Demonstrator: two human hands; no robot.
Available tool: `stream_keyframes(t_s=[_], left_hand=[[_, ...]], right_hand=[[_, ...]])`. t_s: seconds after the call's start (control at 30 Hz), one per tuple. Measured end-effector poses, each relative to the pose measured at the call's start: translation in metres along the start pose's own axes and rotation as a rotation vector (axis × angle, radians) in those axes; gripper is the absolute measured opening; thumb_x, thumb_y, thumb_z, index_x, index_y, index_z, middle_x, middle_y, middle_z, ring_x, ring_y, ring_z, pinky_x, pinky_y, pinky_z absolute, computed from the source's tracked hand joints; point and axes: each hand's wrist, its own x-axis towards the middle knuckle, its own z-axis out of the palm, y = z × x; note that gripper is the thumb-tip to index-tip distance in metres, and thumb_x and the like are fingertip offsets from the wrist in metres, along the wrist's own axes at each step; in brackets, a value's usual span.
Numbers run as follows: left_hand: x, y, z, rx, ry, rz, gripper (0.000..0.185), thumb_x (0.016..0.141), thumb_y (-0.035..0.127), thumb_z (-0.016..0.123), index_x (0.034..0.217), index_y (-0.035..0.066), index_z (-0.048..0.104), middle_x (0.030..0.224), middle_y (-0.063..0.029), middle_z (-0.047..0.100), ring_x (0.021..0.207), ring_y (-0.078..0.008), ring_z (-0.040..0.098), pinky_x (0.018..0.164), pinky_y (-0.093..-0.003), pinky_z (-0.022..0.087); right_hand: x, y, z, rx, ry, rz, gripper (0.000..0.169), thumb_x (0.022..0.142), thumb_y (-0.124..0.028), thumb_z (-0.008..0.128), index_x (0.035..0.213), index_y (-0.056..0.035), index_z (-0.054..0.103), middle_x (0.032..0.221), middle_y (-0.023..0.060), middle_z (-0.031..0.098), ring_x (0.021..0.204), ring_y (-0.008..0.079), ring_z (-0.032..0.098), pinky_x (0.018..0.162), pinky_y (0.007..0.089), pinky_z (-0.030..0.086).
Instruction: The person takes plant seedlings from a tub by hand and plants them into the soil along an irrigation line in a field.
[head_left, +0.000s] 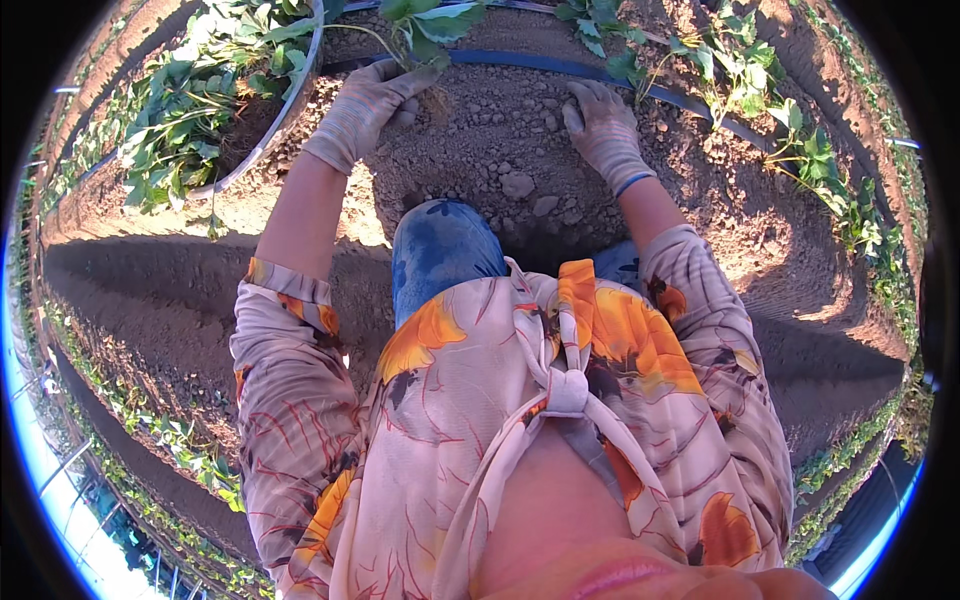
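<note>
My left hand (361, 114), in a dusty striped work glove, pinches a strawberry seedling (442, 26) near the base of its stems. Thin brown roots (433, 105) hang below the fingers, just over the soil. Opposite it, my right hand (604, 133), gloved too, rests its fingertips on the crumbly soil bed (495, 120) and holds nothing. Its thumb is apart from the other fingers. A dark blue drip hose (517, 58) runs along the bed just beyond both hands.
To the left stands a pale basin (306, 82) heaped with loose strawberry seedlings (176, 112). Set strawberry plants (739, 71) line the bed at the right. Clods (516, 184) lie before my knee (448, 244). Shaded furrows (150, 277) extend to both sides, with more plant rows beyond.
</note>
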Motion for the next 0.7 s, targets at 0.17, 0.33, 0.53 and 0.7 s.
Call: stream_keyframes(t_s=[0.17,0.33,0.53,0.7], left_hand=[[0.034,-0.011,0.054,-0.187,-0.228,0.131,0.028,0.086,0.018,0.071,0.109,0.003,0.064,0.092,-0.0048,0.067,0.080,-0.0137,0.067,0.069,-0.0262,0.059],[0.074,-0.041,0.082,-0.653,-0.304,0.022,0.018,0.088,0.010,0.068,0.105,0.006,0.066,0.086,-0.0035,0.066,0.074,-0.0126,0.064,0.059,-0.0232,0.053],[0.087,-0.053,0.104,-0.761,-0.232,0.050,0.014,0.090,0.013,0.066,0.102,0.006,0.066,0.094,-0.0046,0.068,0.083,-0.0119,0.065,0.067,-0.0241,0.054],[0.112,-0.054,0.124,-0.224,-0.036,0.070,0.023,0.085,0.018,0.072,0.102,0.003,0.066,0.090,-0.0070,0.069,0.082,-0.0139,0.065,0.068,-0.0235,0.053]], right_hand=[[0.008,0.007,0.007,0.047,0.041,-0.223,0.041,0.091,-0.032,0.053,0.130,-0.0166,0.052,0.131,0.0083,0.051,0.124,0.0290,0.047,0.103,0.0447,0.038],[0.027,-0.003,0.021,-0.070,0.056,-0.263,0.040,0.092,-0.034,0.051,0.128,-0.0166,0.053,0.128,0.0088,0.053,0.125,0.0278,0.046,0.101,0.0435,0.040],[0.052,-0.029,-0.006,0.009,-0.098,-0.131,0.042,0.093,-0.042,0.047,0.120,-0.0133,0.059,0.119,0.0111,0.062,0.108,0.0312,0.060,0.094,0.0422,0.047],[0.067,-0.020,-0.002,-0.086,-0.385,-0.110,0.052,0.091,-0.054,0.044,0.126,-0.0173,0.056,0.121,0.0103,0.063,0.108,0.0309,0.061,0.093,0.0436,0.047]])
